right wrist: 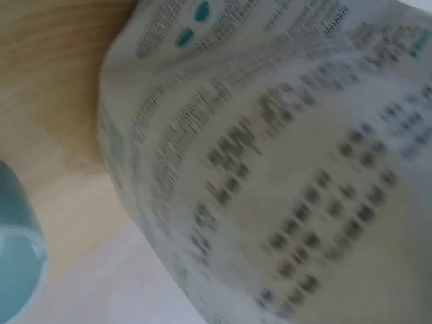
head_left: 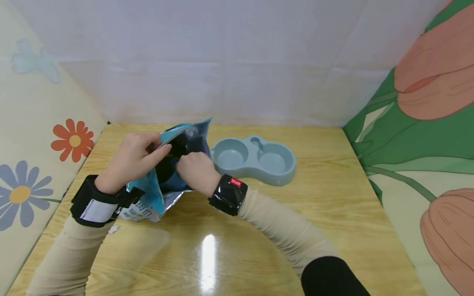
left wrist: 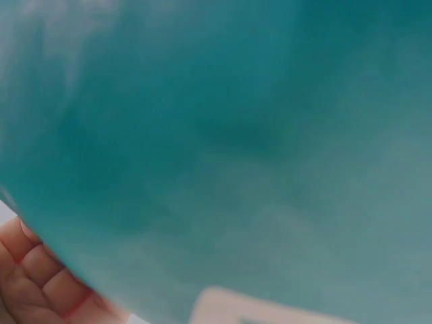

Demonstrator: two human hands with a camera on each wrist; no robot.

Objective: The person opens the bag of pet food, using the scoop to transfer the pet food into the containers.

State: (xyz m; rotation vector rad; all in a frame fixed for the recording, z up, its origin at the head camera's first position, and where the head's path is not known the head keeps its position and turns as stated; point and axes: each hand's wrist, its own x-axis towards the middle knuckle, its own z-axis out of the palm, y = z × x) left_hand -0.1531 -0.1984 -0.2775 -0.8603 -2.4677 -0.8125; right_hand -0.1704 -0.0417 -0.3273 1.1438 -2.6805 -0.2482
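A blue foil-lined bag (head_left: 152,187) stands on the table's left half, its mouth gaping and its inside dark. The left hand (head_left: 133,158) grips the bag's left rim between thumb and fingers. Over the opposite rim reaches the right hand (head_left: 196,170), knuckles up, its fingertips hidden in the mouth; I cannot tell whether they hold anything. Blue film of the bag (left wrist: 216,148) fills most of the left wrist view, with some fingers (left wrist: 47,287) at the lower left corner. In the right wrist view the bag's printed white side (right wrist: 270,169) shows close up.
Just right of the bag is a blue-grey double bowl (head_left: 252,158) with two round basins. A small white scrap (head_left: 114,229) lies near the left wrist on the wooden table (head_left: 333,230). White cloth (head_left: 229,61) hangs behind, and flower-patterned panels (head_left: 426,144) flank both sides.
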